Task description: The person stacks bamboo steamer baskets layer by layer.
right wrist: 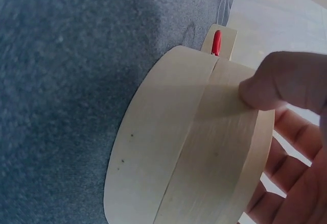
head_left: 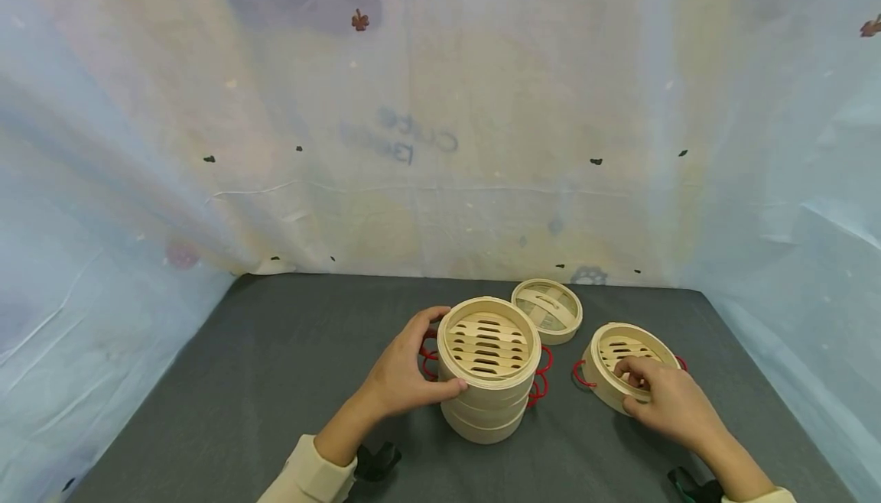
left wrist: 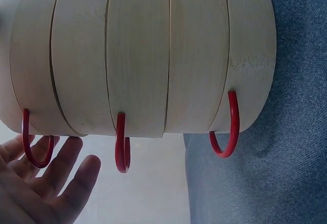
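A stack of bamboo steamer baskets stands upright near the middle of the table, its slotted top tier facing up. My left hand grips the upper tier from the left, thumb across the front wall and fingers round the back. In the left wrist view those fingers lie beside a red handle. To the right is a separate slotted steamer basket with red handles. My right hand pinches its near rim: the thumb presses the outer wall and the other fingers reach inside.
Behind the stack, to its right, lies a round woven bamboo lid with a strap across its top. The dark grey table ends at a pale plastic sheet at the back and sides.
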The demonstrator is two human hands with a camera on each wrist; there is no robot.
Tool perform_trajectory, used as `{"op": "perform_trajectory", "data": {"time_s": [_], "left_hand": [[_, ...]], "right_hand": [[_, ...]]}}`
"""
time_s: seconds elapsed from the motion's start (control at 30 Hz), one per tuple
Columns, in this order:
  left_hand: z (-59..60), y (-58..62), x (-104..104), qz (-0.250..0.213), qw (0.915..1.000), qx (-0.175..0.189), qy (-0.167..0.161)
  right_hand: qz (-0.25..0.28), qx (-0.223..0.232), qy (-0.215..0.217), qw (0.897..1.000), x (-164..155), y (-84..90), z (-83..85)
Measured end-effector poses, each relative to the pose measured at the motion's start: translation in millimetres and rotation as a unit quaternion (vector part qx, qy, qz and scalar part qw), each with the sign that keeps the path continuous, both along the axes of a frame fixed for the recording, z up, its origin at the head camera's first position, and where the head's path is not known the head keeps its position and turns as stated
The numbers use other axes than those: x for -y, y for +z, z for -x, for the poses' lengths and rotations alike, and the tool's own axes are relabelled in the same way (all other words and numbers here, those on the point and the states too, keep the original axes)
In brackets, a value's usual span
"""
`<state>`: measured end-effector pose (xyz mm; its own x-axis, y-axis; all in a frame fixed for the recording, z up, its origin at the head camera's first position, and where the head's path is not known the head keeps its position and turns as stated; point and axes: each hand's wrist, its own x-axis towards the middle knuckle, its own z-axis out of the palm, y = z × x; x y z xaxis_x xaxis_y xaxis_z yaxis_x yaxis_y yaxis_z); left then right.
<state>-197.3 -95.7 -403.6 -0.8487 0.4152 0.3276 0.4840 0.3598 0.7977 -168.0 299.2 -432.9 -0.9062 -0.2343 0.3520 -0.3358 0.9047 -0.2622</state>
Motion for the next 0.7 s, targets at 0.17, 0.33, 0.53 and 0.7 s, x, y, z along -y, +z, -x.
{"op": "perform_trajectory", "data": {"time_s": [0.17,0.33,0.53,0.7], "left_hand": [[0.7,-0.2,0.5,0.0,1.0,0.0,-0.002],[1.0,0.3,0.9,-0.003,1.0,0.002,-0.006],[1.5,-0.3,1.2,0.002,0.9999,0.013,-0.002],[0.8,0.0,1.6,0.005,1.0,0.008,-0.001]], "right_hand": [[-0.002,0.0,-0.007,1.0,0.6,1.1,0.5],[-0.008,0.0,-0.016,1.0,0.9,1.1,1.3],[-0.006,-0.005,-0.018,1.0,1.4,0.5,2.0],[-0.006,-0.011,-0.018,1.0,2.1,0.4,1.8]]}}
